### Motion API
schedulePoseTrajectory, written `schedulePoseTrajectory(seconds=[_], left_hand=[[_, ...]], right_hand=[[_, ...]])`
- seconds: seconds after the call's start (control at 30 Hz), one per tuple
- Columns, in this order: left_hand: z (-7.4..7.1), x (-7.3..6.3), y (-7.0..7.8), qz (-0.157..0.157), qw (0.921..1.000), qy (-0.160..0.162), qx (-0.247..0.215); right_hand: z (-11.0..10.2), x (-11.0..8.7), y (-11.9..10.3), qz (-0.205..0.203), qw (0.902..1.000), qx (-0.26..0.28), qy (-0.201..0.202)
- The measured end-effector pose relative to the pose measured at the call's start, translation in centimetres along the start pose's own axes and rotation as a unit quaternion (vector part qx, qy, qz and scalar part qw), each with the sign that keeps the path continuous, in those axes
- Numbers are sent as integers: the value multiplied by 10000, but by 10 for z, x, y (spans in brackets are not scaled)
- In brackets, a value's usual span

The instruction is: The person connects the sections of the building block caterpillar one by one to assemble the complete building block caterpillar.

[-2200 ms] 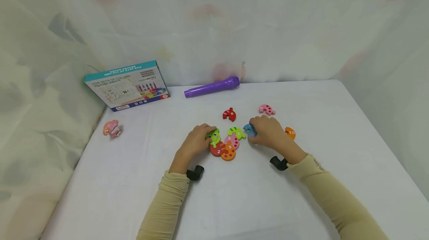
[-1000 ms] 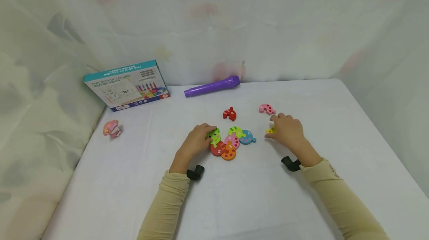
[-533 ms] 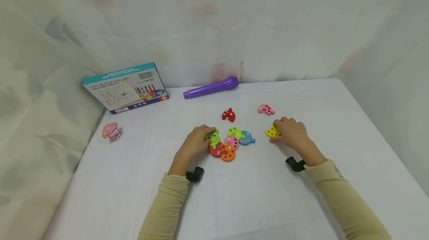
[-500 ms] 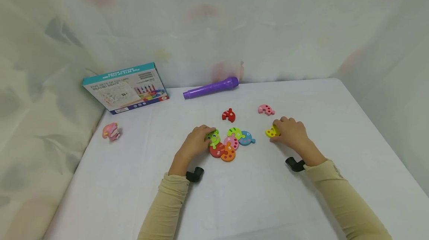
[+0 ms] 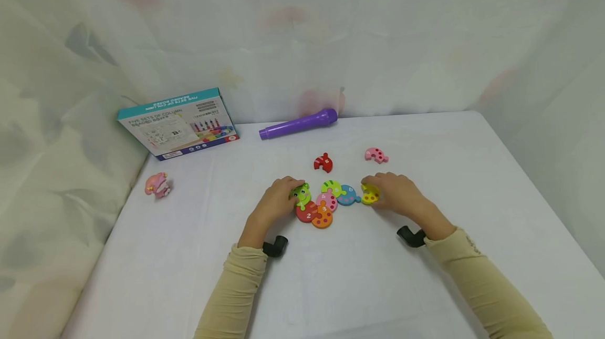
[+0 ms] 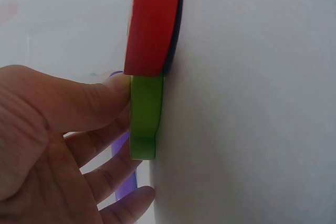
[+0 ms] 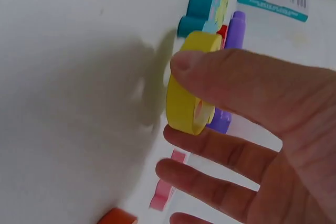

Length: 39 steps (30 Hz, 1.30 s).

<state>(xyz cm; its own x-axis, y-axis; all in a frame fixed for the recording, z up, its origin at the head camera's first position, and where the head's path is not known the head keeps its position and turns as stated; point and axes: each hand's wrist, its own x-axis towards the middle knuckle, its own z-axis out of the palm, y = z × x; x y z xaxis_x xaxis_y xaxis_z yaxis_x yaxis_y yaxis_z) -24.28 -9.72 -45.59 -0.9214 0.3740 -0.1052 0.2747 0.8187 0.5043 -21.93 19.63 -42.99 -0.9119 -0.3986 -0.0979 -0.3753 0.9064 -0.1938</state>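
My left hand point(image 5: 276, 199) pinches the green caterpillar-head puzzle piece point(image 5: 303, 196), its thumb on the edge in the left wrist view. Linked to the head is a curved chain: red piece 2 point(image 5: 307, 212), orange piece 3 point(image 5: 322, 217), a pink piece point(image 5: 326, 200), a green striped piece point(image 5: 332, 188) and a blue piece point(image 5: 348, 195). Between thumb and forefinger my right hand point(image 5: 394, 192) holds a yellow spotted puzzle piece point(image 7: 184, 98) just right of the blue piece's knob. In the right wrist view the yellow piece is tilted and held above the tabletop.
Loose red piece 8 point(image 5: 323, 162) and a pink spotted piece point(image 5: 376, 155) lie behind the chain. An orange piece point(image 7: 118, 217) shows near my right hand. Farther back are a purple toy microphone point(image 5: 299, 124) and a box point(image 5: 179, 124); a pink figurine point(image 5: 157, 185) stands left.
My right hand let go of the blue piece, now joined to the chain, went right, took the yellow piece and brought it left to the chain's end. My left hand stayed put.
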Motion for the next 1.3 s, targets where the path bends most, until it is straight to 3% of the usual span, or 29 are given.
schedulePoseTrajectory(seconds=[0.8,1.3], left_hand=[[-1,-1,2,-89,10000,-31,-3],[-1,-1,3,-87,10000,-4,15]], right_hand=[[2,4,-13,-397,9992,59,-11],[1,3,-20,-309,9976,-624,-12]])
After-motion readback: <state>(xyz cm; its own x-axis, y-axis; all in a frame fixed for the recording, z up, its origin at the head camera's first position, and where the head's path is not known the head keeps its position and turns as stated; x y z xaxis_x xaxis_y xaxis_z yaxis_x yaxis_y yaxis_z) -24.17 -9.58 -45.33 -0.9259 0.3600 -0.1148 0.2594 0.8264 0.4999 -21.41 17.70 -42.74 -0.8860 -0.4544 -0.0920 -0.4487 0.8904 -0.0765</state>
